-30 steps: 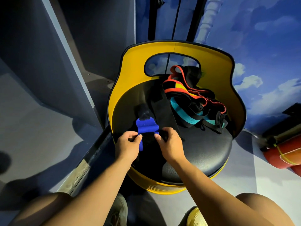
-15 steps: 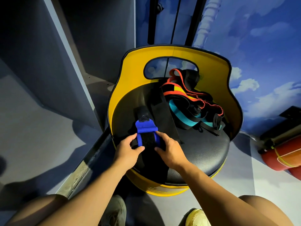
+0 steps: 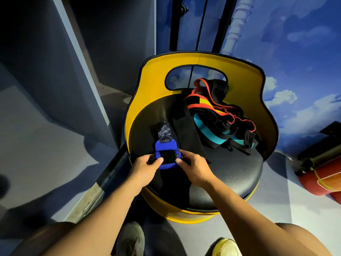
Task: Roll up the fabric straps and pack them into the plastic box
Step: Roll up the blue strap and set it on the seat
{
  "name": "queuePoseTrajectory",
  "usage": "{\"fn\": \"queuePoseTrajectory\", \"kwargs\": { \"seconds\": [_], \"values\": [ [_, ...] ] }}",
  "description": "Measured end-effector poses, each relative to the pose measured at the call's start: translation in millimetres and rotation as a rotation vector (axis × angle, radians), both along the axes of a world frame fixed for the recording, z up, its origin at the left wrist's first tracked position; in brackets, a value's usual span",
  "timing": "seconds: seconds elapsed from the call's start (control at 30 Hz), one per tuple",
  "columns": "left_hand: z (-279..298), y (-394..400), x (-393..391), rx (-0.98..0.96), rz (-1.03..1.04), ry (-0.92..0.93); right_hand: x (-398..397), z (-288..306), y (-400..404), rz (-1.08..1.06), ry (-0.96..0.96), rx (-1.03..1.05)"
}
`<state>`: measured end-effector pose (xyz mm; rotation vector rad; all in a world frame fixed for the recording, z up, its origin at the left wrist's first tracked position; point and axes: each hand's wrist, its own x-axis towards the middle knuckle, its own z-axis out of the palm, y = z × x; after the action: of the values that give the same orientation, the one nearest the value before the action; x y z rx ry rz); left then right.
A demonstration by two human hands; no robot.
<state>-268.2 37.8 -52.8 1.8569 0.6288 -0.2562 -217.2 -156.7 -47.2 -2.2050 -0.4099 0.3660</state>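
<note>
Both hands are on the blue-and-black fabric strap (image 3: 167,158), lower centre of frame, on the round black padded seat (image 3: 230,169) of a yellow barrel-style chair (image 3: 245,71). Left hand (image 3: 145,168) pinches the left end of the part-formed roll, thumb on top; right hand (image 3: 193,168) pinches the right end, so each grip is clamped on the strap. The unrolled tail (image 3: 163,131) runs up-frame from the roll, flat on the seat. A long black strap (image 3: 186,130) lies just right of it, and a tangle of red, yellow and teal straps (image 3: 221,119) sits upper right against the yellow backrest. No plastic box in view, so the packing spot is unknown. Risks, as I judge them: uneven pinch pressure would let the roll telescope sideways; easing off either thumb would let it spring open; the tail could snag the black strap beside it. The roll sits near the seat's front edge, so a slip drops it to the floor. Open seat lies right of the hands; the backrest closes off the top.
</note>
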Motion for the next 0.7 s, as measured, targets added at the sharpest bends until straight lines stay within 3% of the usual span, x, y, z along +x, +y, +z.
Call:
{"fn": "queuePoseTrajectory", "kwargs": {
  "seconds": [0.23,0.47,0.57,0.7],
  "values": [
    [-0.3,-2.1,18.5,-0.039,0.1,0.065,11.6,-2.5,14.1,-0.105,0.109,0.058],
    [13.1,2.0,23.3,-0.508,0.28,0.118,15.8,-5.2,14.9,-0.205,0.337,0.247],
    [21.8,3.8,17.7,-0.643,0.284,0.132,10.7,0.0,13.6,-0.245,0.422,0.423],
    [30.6,-2.1,10.8,-0.719,0.293,0.113,5.6,10.7,12.3,-0.241,0.429,0.484]
  ]
}}
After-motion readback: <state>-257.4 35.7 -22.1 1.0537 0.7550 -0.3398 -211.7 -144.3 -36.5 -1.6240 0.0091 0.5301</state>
